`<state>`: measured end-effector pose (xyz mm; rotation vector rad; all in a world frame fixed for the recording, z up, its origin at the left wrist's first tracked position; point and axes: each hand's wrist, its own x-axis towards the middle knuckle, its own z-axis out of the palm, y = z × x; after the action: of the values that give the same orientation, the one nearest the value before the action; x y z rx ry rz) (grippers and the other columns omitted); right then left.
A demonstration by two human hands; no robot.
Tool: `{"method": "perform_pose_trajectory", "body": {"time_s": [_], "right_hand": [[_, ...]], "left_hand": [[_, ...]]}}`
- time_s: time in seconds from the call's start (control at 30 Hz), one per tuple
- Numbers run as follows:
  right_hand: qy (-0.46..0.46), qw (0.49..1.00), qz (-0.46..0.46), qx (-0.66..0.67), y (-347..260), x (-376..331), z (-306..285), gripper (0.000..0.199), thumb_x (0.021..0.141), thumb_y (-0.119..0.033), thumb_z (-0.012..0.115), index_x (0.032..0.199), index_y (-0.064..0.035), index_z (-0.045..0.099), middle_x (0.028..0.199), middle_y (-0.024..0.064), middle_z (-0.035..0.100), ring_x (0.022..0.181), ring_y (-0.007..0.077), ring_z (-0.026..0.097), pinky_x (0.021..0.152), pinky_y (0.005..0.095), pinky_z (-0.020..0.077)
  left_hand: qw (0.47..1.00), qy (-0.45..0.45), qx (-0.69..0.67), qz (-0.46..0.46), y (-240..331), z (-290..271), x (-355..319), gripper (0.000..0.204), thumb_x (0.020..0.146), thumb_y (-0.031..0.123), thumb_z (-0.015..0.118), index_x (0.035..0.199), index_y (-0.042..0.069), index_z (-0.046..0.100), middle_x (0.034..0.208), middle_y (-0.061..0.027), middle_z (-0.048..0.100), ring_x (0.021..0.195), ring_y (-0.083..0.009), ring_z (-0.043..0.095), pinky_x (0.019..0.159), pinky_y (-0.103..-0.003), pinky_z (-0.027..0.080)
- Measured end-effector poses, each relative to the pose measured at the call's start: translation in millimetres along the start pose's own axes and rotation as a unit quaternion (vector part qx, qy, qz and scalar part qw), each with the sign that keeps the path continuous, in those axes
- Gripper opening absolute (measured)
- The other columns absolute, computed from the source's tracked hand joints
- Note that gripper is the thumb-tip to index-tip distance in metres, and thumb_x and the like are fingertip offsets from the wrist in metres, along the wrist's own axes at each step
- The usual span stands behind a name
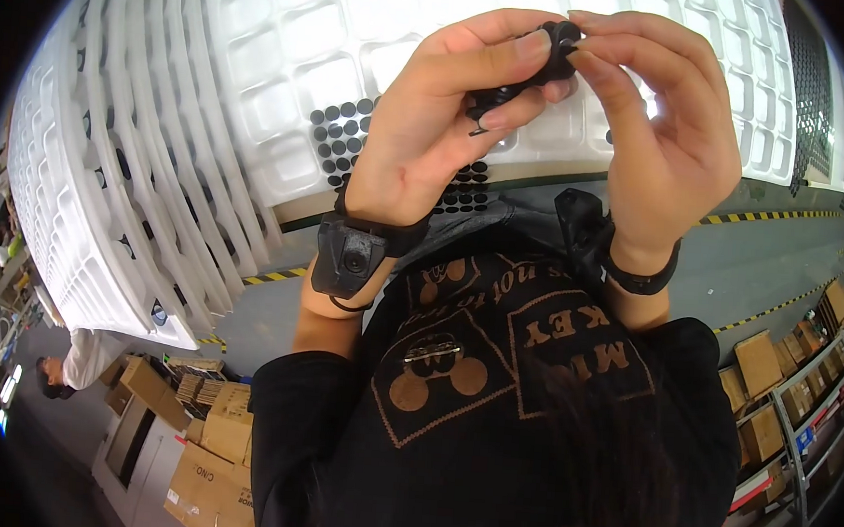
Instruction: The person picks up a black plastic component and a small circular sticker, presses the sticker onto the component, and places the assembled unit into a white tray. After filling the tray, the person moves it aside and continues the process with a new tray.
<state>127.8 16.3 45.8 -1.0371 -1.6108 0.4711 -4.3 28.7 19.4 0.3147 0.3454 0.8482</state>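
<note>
My left hand is closed around a small black device with rounded, ribbed-looking parts, held up above the white trays. A thin dark piece of it sticks out below my left fingers. At the device's right end, the fingertips of my right hand are pinched together. Something small and dark shows between them; whether it belongs to the device cannot be made out. Beneath my hands lies a white moulded tray with square pockets. Rows of black round pads lie beside my left wrist, partly hidden by it.
Several white trays stand stacked on edge at the left. Cardboard boxes sit at lower left, near a person in a light top. Shelving with boxes is at the right. Yellow-black tape marks the floor.
</note>
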Motion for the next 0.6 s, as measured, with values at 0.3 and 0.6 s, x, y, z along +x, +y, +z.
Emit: {"method": "perform_pose_trajectory", "body": {"time_s": [0.3, 0.6], "right_hand": [[-0.029, 0.995, 0.093, -0.021, -14.2, -4.3, 3.1, 0.032, 0.065, 0.007, 0.059, 0.094, 0.0043, 0.047, 0.096, 0.0136, 0.050, 0.089, 0.0197, 0.051, 0.073, 0.0268, 0.0420], [-0.078, 0.990, 0.107, 0.057, -8.1, -0.3, -4.8, 0.026, 0.062, 0.012, 0.058, 0.088, 0.0059, 0.056, 0.089, 0.0112, 0.054, 0.085, 0.0198, 0.053, 0.073, 0.0277, 0.0433]], "left_hand": [[1.000, -0.002, 0.003, -0.010, 1.0, -6.0, -7.6, 0.025, 0.080, 0.012, 0.049, 0.099, -0.005, 0.050, 0.075, -0.0097, 0.052, 0.047, -0.0044, 0.035, 0.043, -0.013, 0.029], [0.999, 0.026, 0.004, -0.025, 0.8, 1.0, -10.1, 0.024, 0.081, 0.015, 0.049, 0.095, -0.005, 0.052, 0.073, -0.0072, 0.051, 0.048, -0.0062, 0.036, 0.043, -0.015, 0.029]]}}
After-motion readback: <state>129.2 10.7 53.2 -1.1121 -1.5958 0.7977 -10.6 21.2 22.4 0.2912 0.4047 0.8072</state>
